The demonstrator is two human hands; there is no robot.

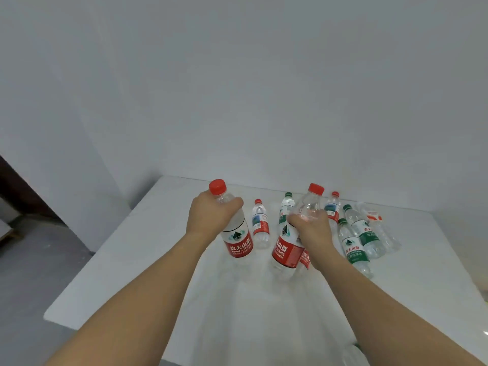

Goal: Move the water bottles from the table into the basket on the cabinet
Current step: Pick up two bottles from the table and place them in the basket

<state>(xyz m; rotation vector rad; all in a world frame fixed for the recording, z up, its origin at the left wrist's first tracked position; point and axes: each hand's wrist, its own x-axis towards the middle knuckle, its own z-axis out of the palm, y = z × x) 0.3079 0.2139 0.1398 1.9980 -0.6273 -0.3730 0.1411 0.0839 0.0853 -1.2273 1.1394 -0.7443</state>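
My left hand [208, 216] grips the upper part of a clear red-capped, red-labelled water bottle [237, 241] over the white table [132, 260]. My right hand [311, 227] grips the shoulder of a second red-labelled bottle [289, 249]. Behind them stand a small red-labelled bottle [260, 224], a green-capped bottle [286, 208], another red-capped one [333, 207] and two green-labelled bottles [353, 248] [365, 231]. A further red label [305, 258] shows just under my right wrist. The basket and the cabinet are out of view.
Crumpled clear plastic wrap with a red-and-white patch [376, 217] lies at the table's back right. A white wall [237, 88] stands right behind the table. Grey floor [31, 260] and a dark doorway are at the left.
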